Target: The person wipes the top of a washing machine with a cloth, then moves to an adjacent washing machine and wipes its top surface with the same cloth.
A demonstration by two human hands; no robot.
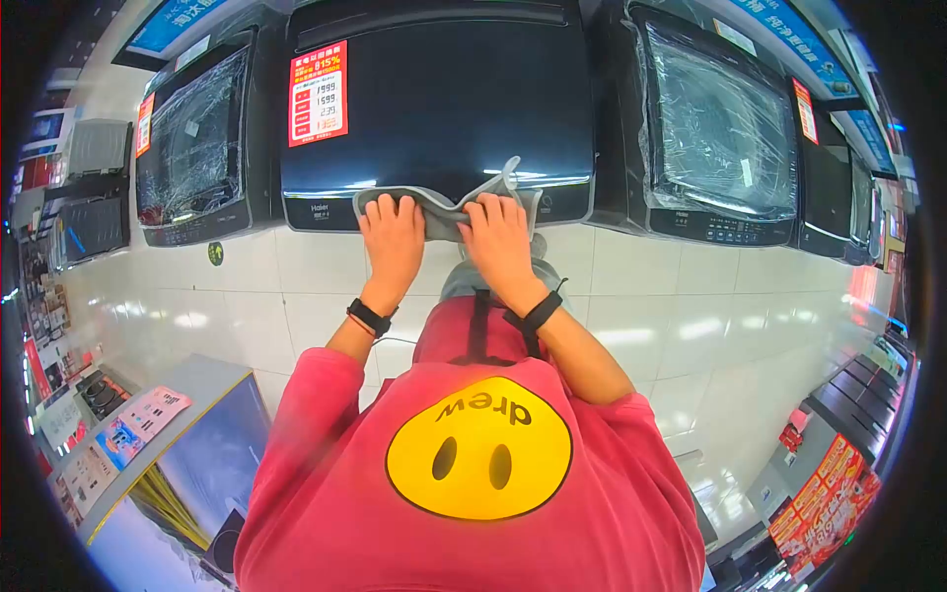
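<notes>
A grey cloth (444, 204) lies bunched along the front edge of a dark, glossy Haier washing machine (444, 99). My left hand (393, 237) grips the cloth's left part, fingers curled over its top edge. Close beside it, my right hand (496, 240) has its fingers curled over the right part of the same cloth. One corner of the cloth sticks up to the right of my right hand. A red and white price label (319, 94) is on the upper left of the machine's lid.
Film-wrapped washing machines stand to the left (197, 138) and right (725, 128). A grey counter with leaflets (148, 414) is at the lower left. At the lower right is a red poster (824, 498). Pale floor tiles (631, 286) lie below the machines.
</notes>
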